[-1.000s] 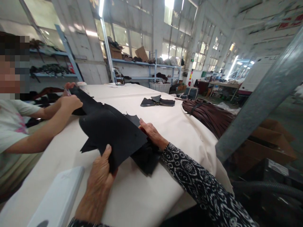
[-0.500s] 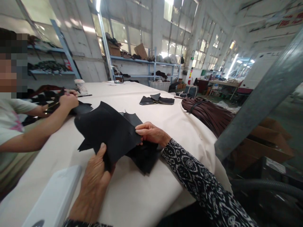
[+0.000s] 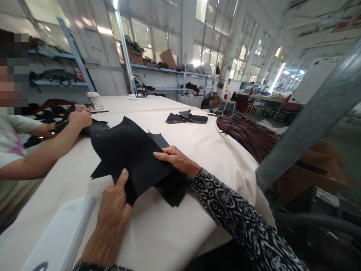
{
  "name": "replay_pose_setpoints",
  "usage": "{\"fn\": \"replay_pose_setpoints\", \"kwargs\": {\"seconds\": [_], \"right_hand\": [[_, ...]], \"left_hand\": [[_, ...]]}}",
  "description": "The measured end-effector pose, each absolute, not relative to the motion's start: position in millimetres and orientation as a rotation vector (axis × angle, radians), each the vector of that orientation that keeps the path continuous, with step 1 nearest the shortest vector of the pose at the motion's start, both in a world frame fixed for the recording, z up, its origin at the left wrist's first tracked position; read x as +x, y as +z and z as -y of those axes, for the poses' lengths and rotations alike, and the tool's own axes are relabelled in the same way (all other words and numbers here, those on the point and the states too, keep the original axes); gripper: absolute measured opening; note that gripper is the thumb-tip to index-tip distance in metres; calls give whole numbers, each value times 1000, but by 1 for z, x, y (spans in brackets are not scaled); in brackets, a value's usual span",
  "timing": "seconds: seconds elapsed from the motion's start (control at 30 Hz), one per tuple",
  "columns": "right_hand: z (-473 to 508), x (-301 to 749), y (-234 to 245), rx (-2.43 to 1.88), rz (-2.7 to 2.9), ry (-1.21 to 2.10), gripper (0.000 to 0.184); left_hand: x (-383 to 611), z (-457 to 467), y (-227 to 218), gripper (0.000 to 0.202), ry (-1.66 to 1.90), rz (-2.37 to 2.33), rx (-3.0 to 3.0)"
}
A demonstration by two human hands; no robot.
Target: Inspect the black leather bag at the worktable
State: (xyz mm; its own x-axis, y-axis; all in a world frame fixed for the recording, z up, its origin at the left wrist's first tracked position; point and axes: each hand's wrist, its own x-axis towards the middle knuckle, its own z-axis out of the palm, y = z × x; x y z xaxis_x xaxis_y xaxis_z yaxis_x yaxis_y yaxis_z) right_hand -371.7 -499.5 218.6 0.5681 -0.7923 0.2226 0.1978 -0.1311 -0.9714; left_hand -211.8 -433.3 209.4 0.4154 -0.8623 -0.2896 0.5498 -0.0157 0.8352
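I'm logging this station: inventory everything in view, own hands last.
table: one, off-white, middle
held piece: layers unclear, black, frame centre
pieces underneath: uncountable, black, on table
small pile: one, black, far table
flat object: one, white, near left
cup: one, whitish, far left
strip bundle: one, dark brown, right edge
post: one, grey, right
cardboard boxes: several, brown, behind post
shelves: several, blue, back wall
bin: one, pale, below shelves
co-worker: one, pale top, left
patterned sleeves: two, black-white, lower frame
left hand: one, bare, gripping held piece
right hand: one, bare, gripping held piece
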Motion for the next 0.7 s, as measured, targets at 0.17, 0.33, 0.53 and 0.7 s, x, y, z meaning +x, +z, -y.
{"fn": "replay_pose_setpoints", "kwargs": {"seconds": [0.17, 0.33, 0.53, 0.7], "right_hand": [[506, -357, 205, -1377, -683, -1185, 42], [521, -350, 189, -1158, -786, -1362, 43], [518, -350, 192, -1148, -734, -1244, 45], [513, -348, 190, -1258, -682, -1149, 45]], "left_hand": [[-205, 435, 210, 12, -1266, 299, 842], [-201, 435, 207, 27, -1319, 362, 738], [-207, 434, 201, 23, -1235, 562, 791], [-210, 434, 198, 36, -1099, 503, 859]]}}
